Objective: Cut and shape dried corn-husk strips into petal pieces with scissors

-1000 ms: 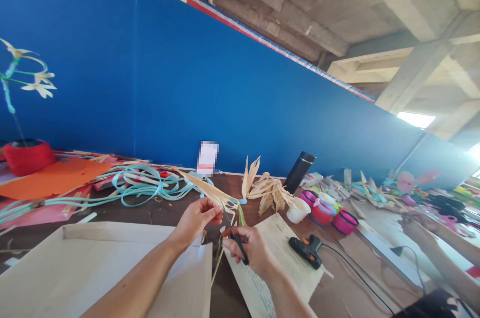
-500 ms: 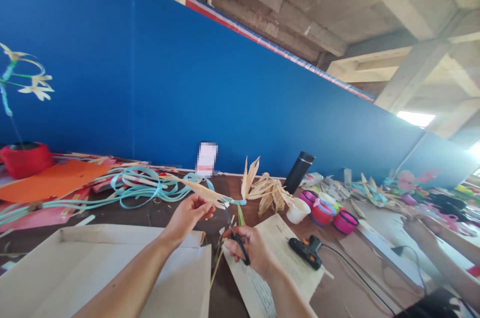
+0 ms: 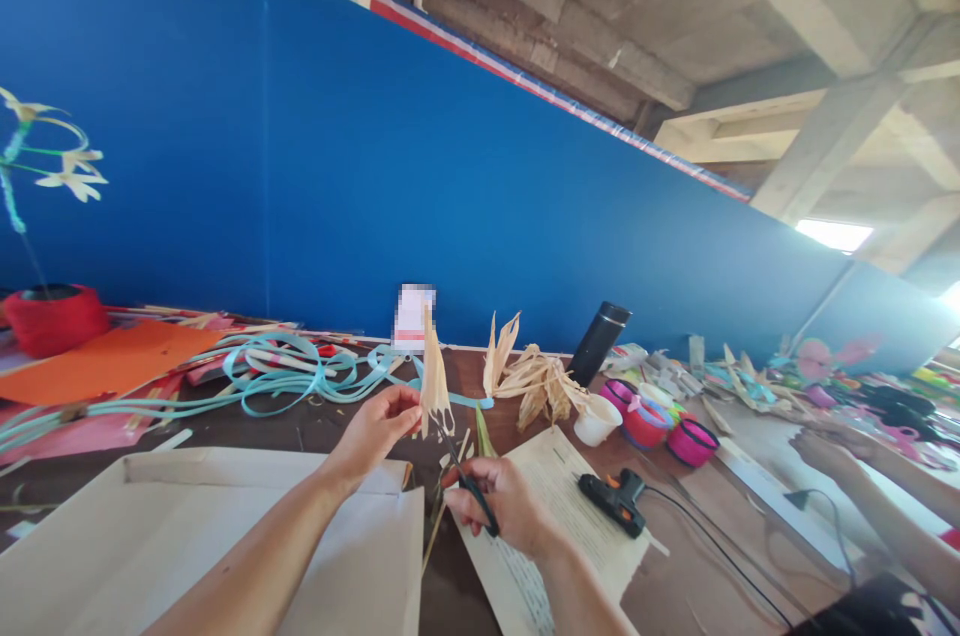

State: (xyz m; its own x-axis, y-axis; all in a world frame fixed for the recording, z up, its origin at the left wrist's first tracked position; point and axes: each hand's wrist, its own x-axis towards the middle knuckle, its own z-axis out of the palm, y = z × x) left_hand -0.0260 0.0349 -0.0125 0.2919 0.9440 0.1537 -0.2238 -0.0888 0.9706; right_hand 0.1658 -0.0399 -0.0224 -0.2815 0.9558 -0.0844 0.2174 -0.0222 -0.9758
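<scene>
A pale dried corn husk piece [image 3: 433, 371] stands pointed end up, pinched at its left edge by my left hand [image 3: 386, 431]. Narrow cut strips fringe its lower end. My right hand [image 3: 495, 501] holds black-handled scissors [image 3: 466, 476], fingers in the loops. Their blades point up at the fringed end of the husk; whether they touch it I cannot tell. Beyond my right hand lies a bunch of dried husks [image 3: 551, 386] on the table, and a greenish husk strip [image 3: 482, 431] is just above my fingers.
A printed sheet [image 3: 555, 486] lies under my right wrist, with a corded glue gun [image 3: 613, 501] on it. A white box [image 3: 225, 536] sits at left. Behind are blue ribbon [image 3: 277, 366], a black bottle [image 3: 598, 346] and a white cup [image 3: 596, 421]. Another person's hands [image 3: 832, 451] are at right.
My left hand has turned the husk from lying slanted to the left to upright, with its tip up and fringe down. The scissors have shifted slightly down and left.
</scene>
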